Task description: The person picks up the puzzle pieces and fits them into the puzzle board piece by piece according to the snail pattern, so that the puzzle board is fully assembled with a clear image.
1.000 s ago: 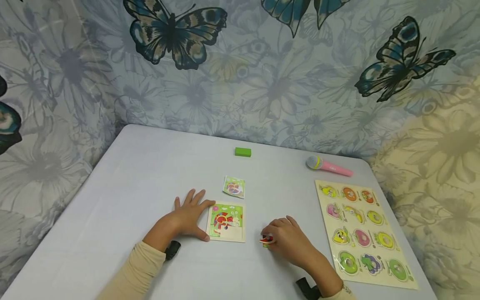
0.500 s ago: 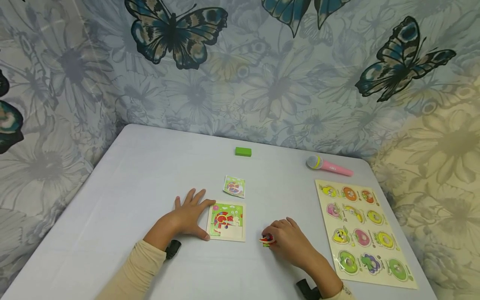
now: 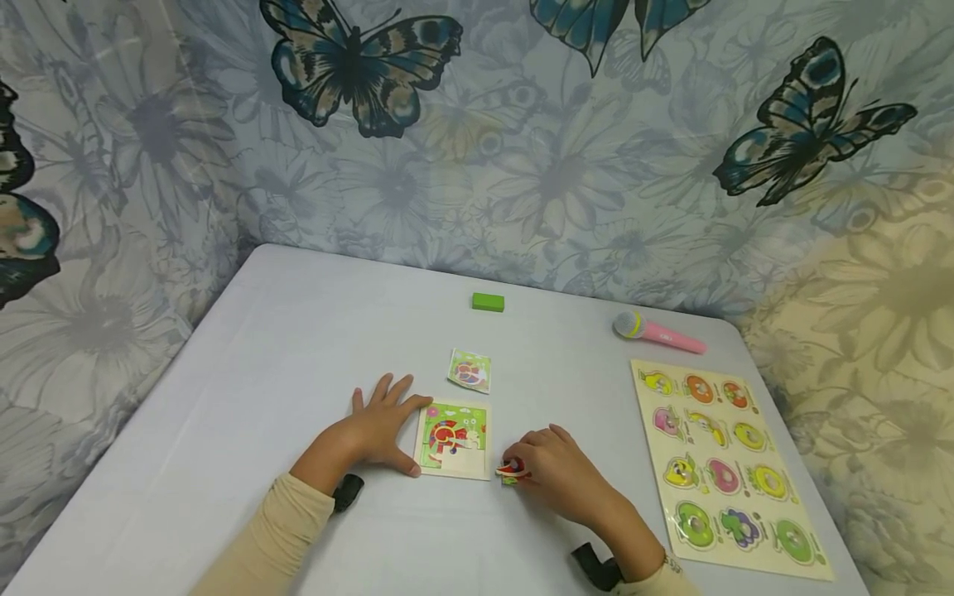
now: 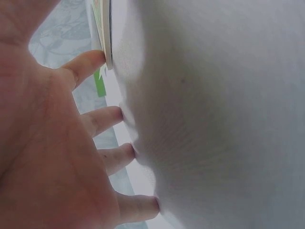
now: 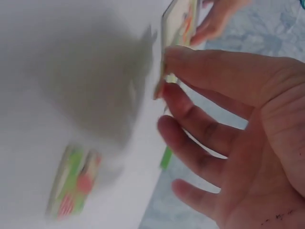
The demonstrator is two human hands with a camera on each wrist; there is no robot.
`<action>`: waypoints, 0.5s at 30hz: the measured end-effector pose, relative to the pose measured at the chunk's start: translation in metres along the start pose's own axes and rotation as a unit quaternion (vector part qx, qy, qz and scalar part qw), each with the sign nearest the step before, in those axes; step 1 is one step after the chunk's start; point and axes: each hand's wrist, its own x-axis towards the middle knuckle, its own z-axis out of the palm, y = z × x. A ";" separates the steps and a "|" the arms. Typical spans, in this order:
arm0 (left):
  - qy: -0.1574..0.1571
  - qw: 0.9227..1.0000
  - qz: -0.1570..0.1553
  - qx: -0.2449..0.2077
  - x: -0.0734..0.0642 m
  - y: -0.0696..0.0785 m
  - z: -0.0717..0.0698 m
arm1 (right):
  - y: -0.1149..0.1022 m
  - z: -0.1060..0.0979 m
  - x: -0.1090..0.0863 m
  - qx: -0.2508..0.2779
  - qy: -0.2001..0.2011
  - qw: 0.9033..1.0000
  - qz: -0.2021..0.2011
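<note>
A square jigsaw board (image 3: 455, 439) with a red and green snail picture lies mid-table; its lower right part shows bare wood. My left hand (image 3: 378, 430) is spread at the board's left side, thumb and index fingertip at its edge. The other left fingertips rest on the tablecloth in the left wrist view. Just right of the board, my right hand (image 3: 555, 472) pinches a small red puzzle piece (image 3: 513, 470) between thumb and index finger. Blurred green and red puzzle pieces (image 5: 74, 183) lie on the cloth in the right wrist view, mostly hidden by the hand in the head view.
Behind the board lies a small picture card (image 3: 469, 371), and a green block (image 3: 488, 302) sits farther back. A pink toy microphone (image 3: 662, 333) is at the back right. A fruit puzzle board (image 3: 656, 530) covers the right side of the table. Butterfly-patterned wall covering borders the table.
My right hand has moved left toward the board, carrying the red puzzle piece. The left hand keeps its place at the board's edge. The head view has shifted slightly.
</note>
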 end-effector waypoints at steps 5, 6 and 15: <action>0.000 1.000 -0.003 0.003 0.001 -0.001 0.000 | -0.019 0.004 0.022 -0.011 0.029 0.999 -0.034; 0.000 1.000 -0.004 0.003 0.001 -0.001 0.000 | -0.023 0.005 0.026 -0.014 0.036 0.998 -0.043; -0.003 1.000 0.002 0.002 -0.001 0.000 -0.002 | -0.039 0.021 0.046 -0.028 0.053 0.994 -0.089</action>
